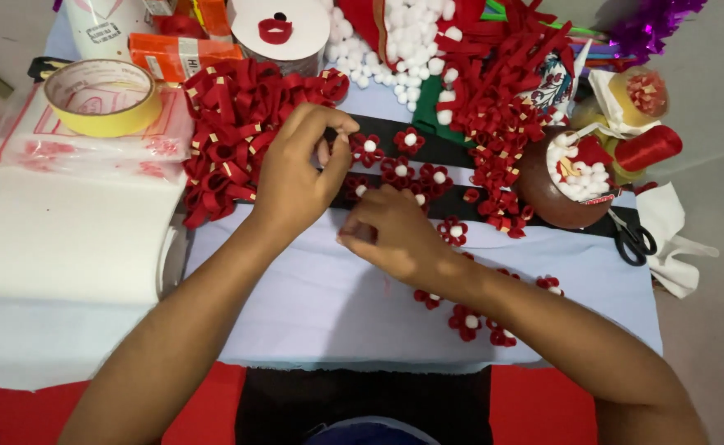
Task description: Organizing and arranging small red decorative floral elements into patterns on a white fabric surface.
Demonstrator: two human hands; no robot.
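From the head camera, we see our left hand pinching at a red felt flower lying on a black strip. Our right hand presses curled fingers down just beside it, near a roll of tape.

Matt red felt flowers with fluffy white pompom centres lie on a matt black felt strip over smooth pale blue cloth, beside a glossy yellow tape roll, crinkly clear plastic bags and metal scissors with black plastic handles.
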